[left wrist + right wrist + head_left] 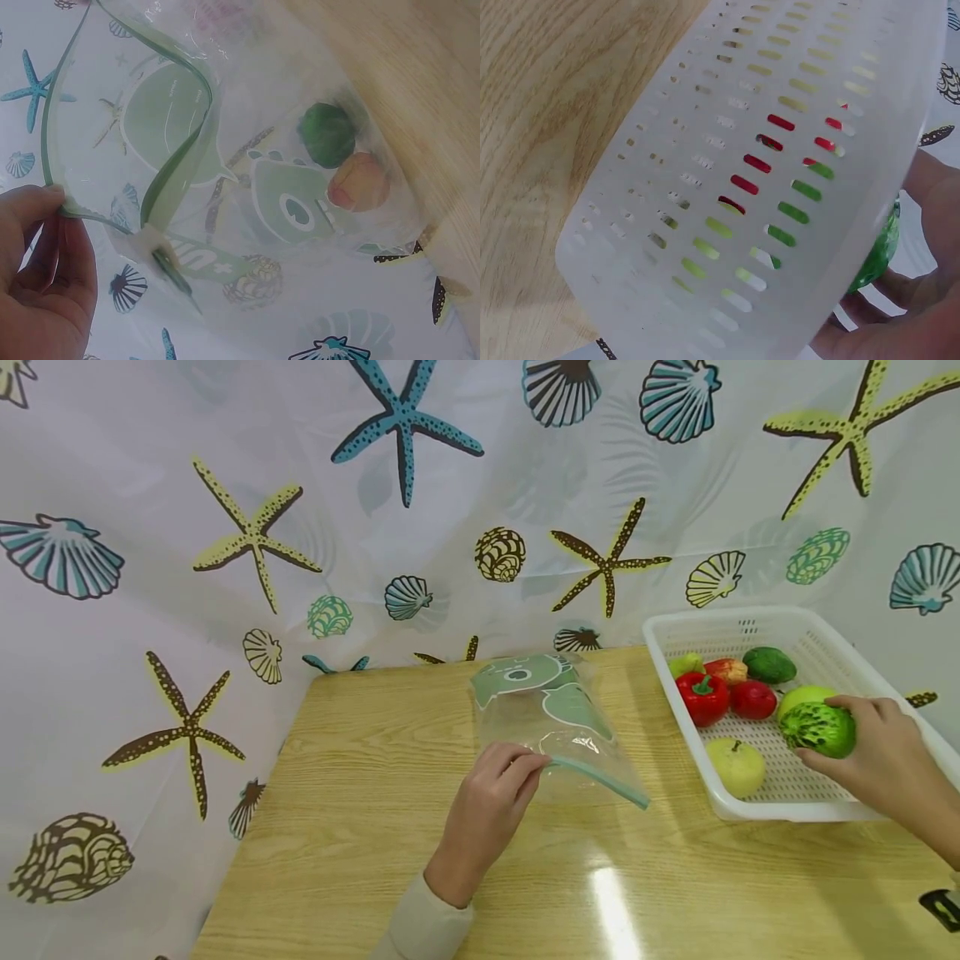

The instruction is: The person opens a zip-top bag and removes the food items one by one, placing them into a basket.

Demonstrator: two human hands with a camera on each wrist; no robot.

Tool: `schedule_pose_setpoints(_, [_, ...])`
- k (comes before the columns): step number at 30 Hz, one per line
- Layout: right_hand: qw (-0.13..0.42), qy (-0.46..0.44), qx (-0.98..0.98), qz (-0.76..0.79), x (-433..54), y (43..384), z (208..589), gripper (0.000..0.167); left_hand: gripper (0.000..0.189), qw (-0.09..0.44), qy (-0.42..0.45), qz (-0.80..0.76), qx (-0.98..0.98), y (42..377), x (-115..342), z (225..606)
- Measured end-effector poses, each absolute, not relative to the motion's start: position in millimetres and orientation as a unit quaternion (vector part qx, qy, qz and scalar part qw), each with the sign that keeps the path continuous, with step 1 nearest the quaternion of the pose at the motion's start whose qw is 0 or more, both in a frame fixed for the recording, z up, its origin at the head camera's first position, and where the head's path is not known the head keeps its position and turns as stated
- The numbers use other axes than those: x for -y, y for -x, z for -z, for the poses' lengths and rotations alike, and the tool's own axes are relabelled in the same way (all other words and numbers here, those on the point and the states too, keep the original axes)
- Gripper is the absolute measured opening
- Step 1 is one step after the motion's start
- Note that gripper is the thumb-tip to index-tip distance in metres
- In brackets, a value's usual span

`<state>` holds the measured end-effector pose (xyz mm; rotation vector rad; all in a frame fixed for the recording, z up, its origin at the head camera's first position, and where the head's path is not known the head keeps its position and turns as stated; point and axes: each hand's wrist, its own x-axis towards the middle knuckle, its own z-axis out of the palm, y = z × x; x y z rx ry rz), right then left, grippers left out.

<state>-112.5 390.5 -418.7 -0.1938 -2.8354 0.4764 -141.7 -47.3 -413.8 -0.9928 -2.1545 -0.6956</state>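
Note:
In the head view my left hand [491,814] pinches one end of the green zip edge of a clear zip bag [600,781] printed with green shapes. The left wrist view shows the bag's mouth [202,120] gaping beside my left hand [49,270]. A green round item [328,135] and an orange one [360,182] show through the plastic; whether they lie inside I cannot tell. Over the white basket [716,802], my right hand [885,752] grips a round, mottled green melon-like fruit [821,729]. Behind the basket wall [667,217], the right wrist view shows part of that fruit [877,251].
Inside the basket are a red bell pepper [703,700], a pale yellow apple-like fruit [735,768], a red round fruit [752,700], a dark green fruit [768,665] and several others. A patterned curtain [450,552] hangs behind the wooden table [360,827].

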Motion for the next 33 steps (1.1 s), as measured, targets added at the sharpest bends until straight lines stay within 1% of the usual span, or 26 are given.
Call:
schedule_pose_setpoints(4, [0.105, 0.055, 0.98, -0.158, -393.4, 119.2, 420.5, 0.076, 0.018, 0.329, 0.379, 0.267, 0.823, 141.9, 47.5, 414.0])
schedule_pose_setpoints(10, [0.061, 0.032, 0.985, -0.155, -398.5, 129.1, 425.9, 0.077, 0.016, 0.326, 0.377, 0.268, 0.824, 141.3, 48.5, 414.6])
schedule_pose_setpoints(17, [0.03, 0.01, 0.988, -0.15, -403.8, 141.0, 431.8, 0.077, 0.018, 0.328, 0.377, 0.27, 0.823, 141.7, 49.0, 414.6])
schedule_pose_setpoints(25, [-0.018, -0.022, 0.989, -0.145, -408.6, 150.2, 434.0, 0.079, 0.017, 0.324, 0.374, 0.268, 0.826, 141.5, 49.5, 413.4])
schedule_pose_setpoints(33, [-0.042, -0.025, 0.988, -0.147, -407.7, 152.7, 438.7, 0.076, 0.018, 0.325, 0.371, 0.261, 0.83, 141.5, 49.3, 412.9])
